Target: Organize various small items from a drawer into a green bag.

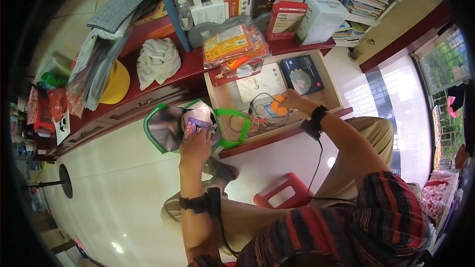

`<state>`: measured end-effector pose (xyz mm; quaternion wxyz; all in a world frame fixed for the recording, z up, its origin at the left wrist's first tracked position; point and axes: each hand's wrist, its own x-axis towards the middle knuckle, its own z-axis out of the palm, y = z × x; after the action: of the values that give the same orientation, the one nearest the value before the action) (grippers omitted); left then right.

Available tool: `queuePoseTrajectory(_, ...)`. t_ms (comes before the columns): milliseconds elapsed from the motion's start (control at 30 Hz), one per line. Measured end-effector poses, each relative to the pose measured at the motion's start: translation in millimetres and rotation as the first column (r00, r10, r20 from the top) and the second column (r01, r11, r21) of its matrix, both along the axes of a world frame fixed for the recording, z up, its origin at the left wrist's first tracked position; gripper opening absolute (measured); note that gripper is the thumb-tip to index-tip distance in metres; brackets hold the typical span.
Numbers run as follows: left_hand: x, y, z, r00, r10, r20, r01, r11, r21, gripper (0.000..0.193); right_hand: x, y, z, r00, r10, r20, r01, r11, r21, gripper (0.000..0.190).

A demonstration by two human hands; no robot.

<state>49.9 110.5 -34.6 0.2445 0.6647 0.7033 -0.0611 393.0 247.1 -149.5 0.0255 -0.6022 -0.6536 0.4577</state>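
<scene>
My left hand (pixel 196 147) is at the mouth of a green-edged bag (pixel 163 128), holding a small purple printed packet (pixel 195 126). The bag has a silvery lining and stands beside an open drawer (pixel 271 133). Over the drawer, my right hand (pixel 293 101) grips a small orange object (pixel 278 106), whose kind I cannot tell. Beneath it lie coiled cables (pixel 259 118) and a small blue-and-white packet (pixel 272 109). Farther back in the drawer are a white box or booklet (pixel 261 82) and a dark blue box with a cartoon figure (pixel 302 75).
Orange plastic-wrapped packets (pixel 232 44) overhang the drawer's back left corner. A crumpled white cloth (pixel 157 60) and a yellow cap (pixel 117 83) lie on the red wooden cabinet. Books and boxes stand behind. A red plastic stool (pixel 259 198) is on the floor between my legs.
</scene>
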Motion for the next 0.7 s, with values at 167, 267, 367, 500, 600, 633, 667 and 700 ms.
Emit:
queuePoseTrajectory(167,-3,-2,-10,1.0,0.009,0.017,-0.009,1.0,0.029,0.04,4,-8,25,0.99,-0.046,0.131,0.016,0.975,0.223,0.028)
queuePoseTrajectory(267,11,7,1,0.997,-0.035,0.066,0.029,0.996,0.084,0.03,12,-10,33,0.995,-0.081,-0.06,0.091,0.978,0.189,0.03)
queuePoseTrajectory(367,22,7,-23,0.987,0.032,0.16,-0.083,0.942,0.325,0.024,-42,-32,83,0.867,-0.248,-0.432,0.152,0.958,-0.245,0.024)
queuePoseTrajectory(500,76,22,-16,0.789,0.124,0.602,-0.188,0.981,0.044,0.048,-71,-66,123,0.749,0.331,-0.574,-0.297,0.942,0.156,0.03)
queuePoseTrajectory(600,82,25,-33,0.473,0.21,0.856,-0.318,0.946,-0.056,0.031,-76,-61,89,0.778,0.618,-0.113,-0.531,0.743,0.409,0.032)
queuePoseTrajectory(633,78,24,-35,0.412,0.215,0.885,-0.368,0.928,-0.054,0.029,-78,-60,90,0.752,0.648,-0.121,-0.539,0.711,0.452,0.033)
queuePoseTrajectory(667,70,25,-36,0.504,0.227,0.833,-0.387,0.922,-0.017,0.027,-81,-56,88,0.802,0.594,-0.058,-0.519,0.742,0.426,0.034)
queuePoseTrajectory(700,62,27,-34,0.59,0.24,0.771,-0.399,0.917,0.02,0.025,-82,-51,85,0.846,0.534,0.007,-0.492,0.775,0.397,0.035)
